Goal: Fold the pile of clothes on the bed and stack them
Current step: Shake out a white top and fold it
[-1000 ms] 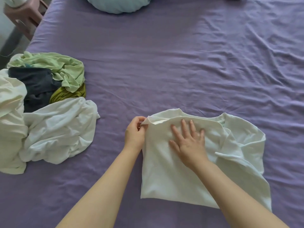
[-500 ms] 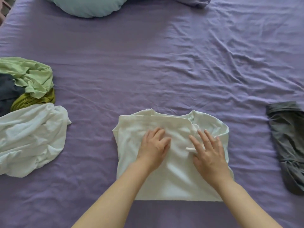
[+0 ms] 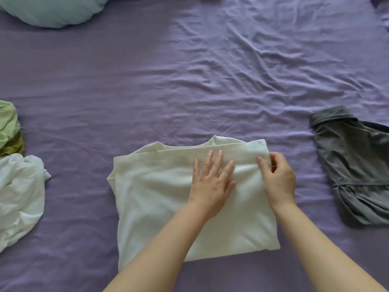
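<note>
A cream-white garment [image 3: 160, 199] lies folded into a rough rectangle on the purple bed sheet [image 3: 189, 85] in front of me. My left hand [image 3: 212, 182] presses flat on its upper middle with fingers spread. My right hand [image 3: 277, 178] pinches the garment's upper right corner between thumb and curled fingers. At the left edge sits the unfolded pile: a crumpled white cloth [image 3: 19, 192], a light green piece [image 3: 8, 121] and an olive piece [image 3: 14, 146] under it. A grey garment [image 3: 355, 167] lies folded at the right.
A pale blue pillow [image 3: 52, 11] rests at the far left corner of the bed. Wrinkled purple sheet stretches between the pile, the white garment and the grey garment.
The view has swung right, so the pile slid to the left edge. My left hand moved onto the garment's middle; my right hand shifted from pressing flat to pinching the right corner, now folded in.
</note>
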Tool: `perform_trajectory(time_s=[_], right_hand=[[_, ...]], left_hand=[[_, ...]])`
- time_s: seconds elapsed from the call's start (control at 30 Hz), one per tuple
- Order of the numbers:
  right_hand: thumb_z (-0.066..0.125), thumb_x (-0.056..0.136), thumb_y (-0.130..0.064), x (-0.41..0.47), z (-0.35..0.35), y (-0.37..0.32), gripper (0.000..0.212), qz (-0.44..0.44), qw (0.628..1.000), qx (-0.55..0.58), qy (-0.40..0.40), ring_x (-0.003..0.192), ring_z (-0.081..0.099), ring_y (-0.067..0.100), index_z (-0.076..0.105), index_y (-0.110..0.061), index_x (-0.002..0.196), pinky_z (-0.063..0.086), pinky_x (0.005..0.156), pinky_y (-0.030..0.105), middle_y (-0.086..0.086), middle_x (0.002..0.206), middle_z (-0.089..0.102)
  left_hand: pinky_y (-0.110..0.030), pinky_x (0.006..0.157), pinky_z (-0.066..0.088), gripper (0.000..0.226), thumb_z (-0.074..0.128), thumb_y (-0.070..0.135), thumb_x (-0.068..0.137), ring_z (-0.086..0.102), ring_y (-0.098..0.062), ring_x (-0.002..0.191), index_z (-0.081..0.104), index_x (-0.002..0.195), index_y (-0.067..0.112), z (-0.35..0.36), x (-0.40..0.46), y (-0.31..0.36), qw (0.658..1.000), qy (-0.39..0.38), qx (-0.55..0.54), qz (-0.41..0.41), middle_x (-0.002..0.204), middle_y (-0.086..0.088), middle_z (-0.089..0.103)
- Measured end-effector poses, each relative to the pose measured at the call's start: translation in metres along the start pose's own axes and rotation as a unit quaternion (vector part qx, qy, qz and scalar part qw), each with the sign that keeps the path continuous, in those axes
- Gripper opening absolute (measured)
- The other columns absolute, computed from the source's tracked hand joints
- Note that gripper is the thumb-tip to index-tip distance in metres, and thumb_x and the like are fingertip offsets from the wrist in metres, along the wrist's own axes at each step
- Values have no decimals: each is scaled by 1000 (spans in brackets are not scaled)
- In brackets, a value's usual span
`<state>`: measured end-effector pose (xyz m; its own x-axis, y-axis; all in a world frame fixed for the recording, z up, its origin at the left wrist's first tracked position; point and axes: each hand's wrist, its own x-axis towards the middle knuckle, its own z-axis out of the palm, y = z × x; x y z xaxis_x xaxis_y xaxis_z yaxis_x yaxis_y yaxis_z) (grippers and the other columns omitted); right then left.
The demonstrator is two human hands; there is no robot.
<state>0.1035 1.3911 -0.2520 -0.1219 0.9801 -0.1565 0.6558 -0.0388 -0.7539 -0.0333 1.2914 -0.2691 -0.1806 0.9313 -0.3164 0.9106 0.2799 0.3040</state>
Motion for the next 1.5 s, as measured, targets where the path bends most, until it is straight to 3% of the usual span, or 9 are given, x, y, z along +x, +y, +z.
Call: perform_trajectory(time_s=[0.13, 0.37, 0.57, 0.63, 0.77, 0.87, 1.17, 1.37, 1.5], right_hand=[[65, 89, -25, -1, 1, 14, 36, 3, 999, -47, 2, 94, 60, 25, 54, -10, 120, 44, 80, 37, 6, 104, 64], [64, 89, -27, -47, 4, 28, 58, 37, 996, -59, -53, 117, 54, 28, 41, -9, 139, 42, 90, 36, 10, 131, 56], [63, 88, -23, -62, -12, 3, 58, 60, 990, 81, -103, 122, 51, 7, 38, -33, 140, 40, 93, 24, -9, 137, 52], [62, 89, -18, -68, -15, -14, 64, 69, 968, 179, -159, 120, 51, -2, 33, -43, 140, 43, 97, 25, -14, 138, 50], [67, 86, -12, -86, -6, -57, 55, 89, 911, 317, -250, 119, 57, 10, 48, -39, 129, 47, 99, 38, -10, 129, 60], [73, 82, -14, -105, 9, -88, 43, 74, 899, 324, -284, 108, 63, 19, 60, -34, 117, 51, 91, 39, -3, 112, 69], [57, 86, -3, -166, 92, -150, 80, -71, 889, 123, -435, 141, 25, 6, 16, -34, 147, 29, 115, 33, -14, 153, 22], [50, 92, -5, -179, 136, -144, 72, -62, 866, 55, -493, 130, 36, 7, 13, -24, 151, 32, 112, 30, -9, 153, 24], [49, 91, 0, -169, 125, -117, 54, -35, 952, 10, -305, 123, 47, 17, 39, -12, 142, 39, 104, 33, 2, 140, 47]], left_hand=[[-58, 110, -22, 67, -6, 66, 85, -45, -24, 131, -22, 143, 37, 13, 15, 8, 997, -7, 74, 11, 144, 3, -41], [-59, 103, -30, 70, -7, 74, 81, -39, -24, 136, -30, 137, 39, 25, 35, 7, 993, -64, 95, -19, 150, 2, -35], [-49, 117, -5, 58, 26, 56, 98, -9, -25, 148, 22, 151, 32, -19, 21, 17, 993, -63, -82, -62, 162, -2, 0], [-39, 117, 19, 45, 40, 41, 100, 24, -25, 143, 45, 141, 22, -35, 0, 22, 949, 24, -296, -105, 153, -6, 32], [-23, 87, 51, 25, 46, 33, 100, 64, -8, 103, 66, 114, 28, -74, -47, 22, 768, 35, -617, -168, 111, 4, 70], [-18, 70, 52, 24, 45, 42, 98, 69, -3, 86, 67, 102, 35, -94, -77, 2, 705, 22, -679, -205, 94, 15, 73], [-38, 99, 48, 67, 26, 66, 92, 60, -22, 117, 57, 131, 22, -90, -139, -104, 536, 66, -799, -266, 127, -6, 64], [-23, 74, 54, 61, 26, 60, 97, 69, -15, 98, 67, 116, 18, -69, -152, -151, 586, 70, -737, -329, 107, -3, 73], [-39, 102, 45, 55, 59, 50, 87, 53, -24, 122, 56, 131, 17, -55, -152, -164, 736, 81, -558, -375, 127, -3, 60]])
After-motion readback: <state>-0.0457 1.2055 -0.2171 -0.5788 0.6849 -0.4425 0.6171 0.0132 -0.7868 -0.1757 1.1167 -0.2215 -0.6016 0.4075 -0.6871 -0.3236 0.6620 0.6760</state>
